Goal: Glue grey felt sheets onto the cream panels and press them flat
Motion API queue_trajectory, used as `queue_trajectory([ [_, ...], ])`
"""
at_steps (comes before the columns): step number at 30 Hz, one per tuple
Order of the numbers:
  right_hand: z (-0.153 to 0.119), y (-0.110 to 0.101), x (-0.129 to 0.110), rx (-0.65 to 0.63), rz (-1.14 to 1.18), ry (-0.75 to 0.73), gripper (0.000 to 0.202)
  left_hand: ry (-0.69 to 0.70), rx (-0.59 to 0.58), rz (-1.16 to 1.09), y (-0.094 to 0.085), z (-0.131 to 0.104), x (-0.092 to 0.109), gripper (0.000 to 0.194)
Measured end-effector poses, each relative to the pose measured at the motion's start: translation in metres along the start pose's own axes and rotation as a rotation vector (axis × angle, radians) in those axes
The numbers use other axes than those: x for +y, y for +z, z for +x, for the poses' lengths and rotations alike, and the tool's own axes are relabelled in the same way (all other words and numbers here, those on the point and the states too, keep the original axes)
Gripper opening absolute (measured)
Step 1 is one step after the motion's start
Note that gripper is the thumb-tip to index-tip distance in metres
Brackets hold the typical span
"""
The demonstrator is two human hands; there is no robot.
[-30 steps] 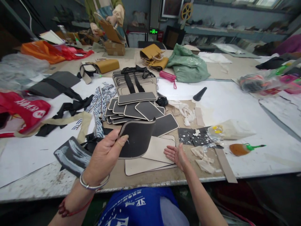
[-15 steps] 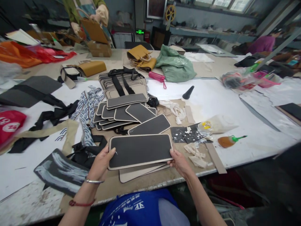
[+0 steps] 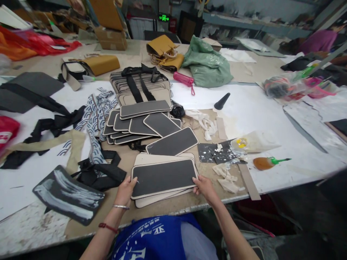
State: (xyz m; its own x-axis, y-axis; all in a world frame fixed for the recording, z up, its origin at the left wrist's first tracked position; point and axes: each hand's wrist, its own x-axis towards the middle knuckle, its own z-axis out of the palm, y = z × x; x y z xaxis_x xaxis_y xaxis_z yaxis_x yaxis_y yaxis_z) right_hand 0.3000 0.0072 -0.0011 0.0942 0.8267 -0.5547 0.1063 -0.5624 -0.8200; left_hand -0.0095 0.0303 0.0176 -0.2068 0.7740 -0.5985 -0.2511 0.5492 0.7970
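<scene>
A dark grey rectangular panel with a beige edge [image 3: 164,178] is held at its two short ends, just over or on a low stack of beige panels [image 3: 162,157]; whether it touches them I cannot tell. At its left end, my left hand [image 3: 126,191] is closed with the thumb on top. My right hand [image 3: 204,186] pinches the right end. Behind lie more dark panels with beige edges [image 3: 172,141], overlapping in a loose pile. A bundle of beige panels [image 3: 130,94], with black strips over it, stands beyond them.
Left are black fabric strips [image 3: 103,173], patterned strips [image 3: 94,133] and a white-smeared dark sheet [image 3: 69,195]. Right are a glue-spotted black board [image 3: 214,152], an orange bottle with green nozzle [image 3: 262,163] and a black cone [image 3: 222,102]. A green bag [image 3: 206,65] lies behind.
The held panel has come down and slightly right relative to the stack, so beige panels now show behind its far edge. Both hands keep their hold. The view has tipped downward.
</scene>
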Motion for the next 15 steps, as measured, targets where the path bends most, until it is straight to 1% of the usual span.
queue_trajectory([
  [7, -0.0029, 0.0002, -0.0053, -0.002, -0.057, -0.003, 0.033, -0.011, 0.03, 0.017, 0.0019, 0.0009, -0.0016, 0.045],
  [11, -0.0044, -0.0005, -0.0059, -0.014, -0.078, -0.002, 0.035, -0.039, 0.005, 0.019, 0.0029, -0.0001, -0.0007, 0.043],
  [15, -0.0059, -0.002, -0.01, -0.036, -0.103, 0.019, 0.035, -0.023, -0.017, -0.04, 0.003, -0.0015, -0.001, 0.045],
])
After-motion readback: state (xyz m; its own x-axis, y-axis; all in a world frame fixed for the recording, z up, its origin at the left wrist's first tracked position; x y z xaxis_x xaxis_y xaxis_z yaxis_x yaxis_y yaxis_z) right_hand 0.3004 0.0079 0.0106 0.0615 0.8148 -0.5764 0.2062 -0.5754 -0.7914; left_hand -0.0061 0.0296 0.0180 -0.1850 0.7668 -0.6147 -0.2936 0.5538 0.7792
